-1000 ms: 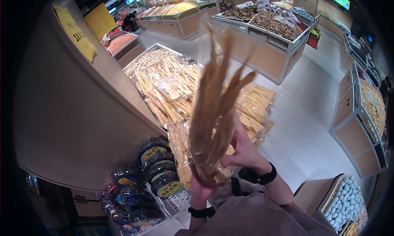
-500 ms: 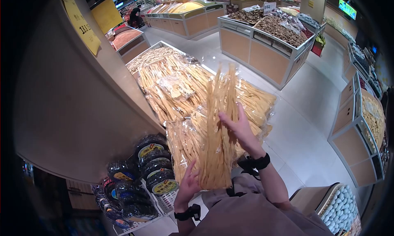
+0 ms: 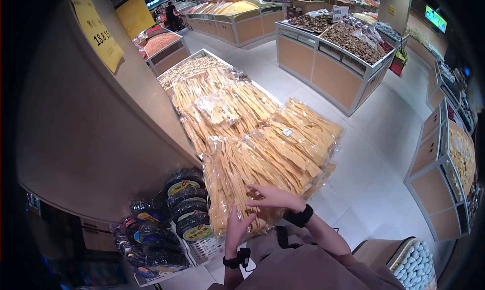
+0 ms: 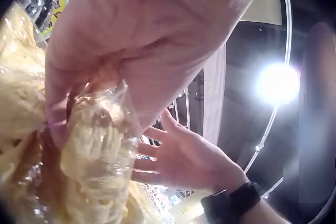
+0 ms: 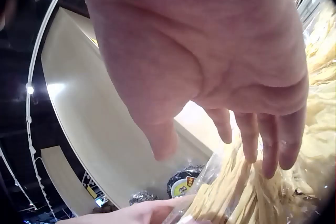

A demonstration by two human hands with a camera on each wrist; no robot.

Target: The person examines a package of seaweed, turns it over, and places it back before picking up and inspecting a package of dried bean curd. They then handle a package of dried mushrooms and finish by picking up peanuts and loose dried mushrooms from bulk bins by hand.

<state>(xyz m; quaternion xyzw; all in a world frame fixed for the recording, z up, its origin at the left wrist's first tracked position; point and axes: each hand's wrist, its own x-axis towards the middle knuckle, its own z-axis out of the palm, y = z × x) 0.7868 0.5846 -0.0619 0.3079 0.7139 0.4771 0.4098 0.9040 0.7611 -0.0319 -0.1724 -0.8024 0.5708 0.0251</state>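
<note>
Clear plastic bags of long, pale yellow dried beancurd sticks (image 3: pixel 283 153) lie heaped on a display stand. At the near end of the top bag, my left hand (image 3: pixel 238 228) grips its edge; in the left wrist view the crinkled bag end (image 4: pixel 100 155) sits between thumb and curled fingers. My right hand (image 3: pixel 275 196) is held just over the same bag, a little right of the left hand. In the right wrist view its fingers (image 5: pixel 249 134) extend loosely above the sticks, holding nothing.
Black round wrapped packages (image 3: pixel 189 209) stand in a white crate (image 3: pixel 204 249) at the left. A wide pillar (image 3: pixel 96 138) bounds that side. Pale eggs (image 3: pixel 415 265) fill a bin at lower right. Dried-goods counters (image 3: pixel 323 68) stand beyond the aisle.
The bag of beancurd sticks, upright in both hands earlier, has been lowered onto the heap. The right hand has let go and moved down toward the near end, close to the left hand.
</note>
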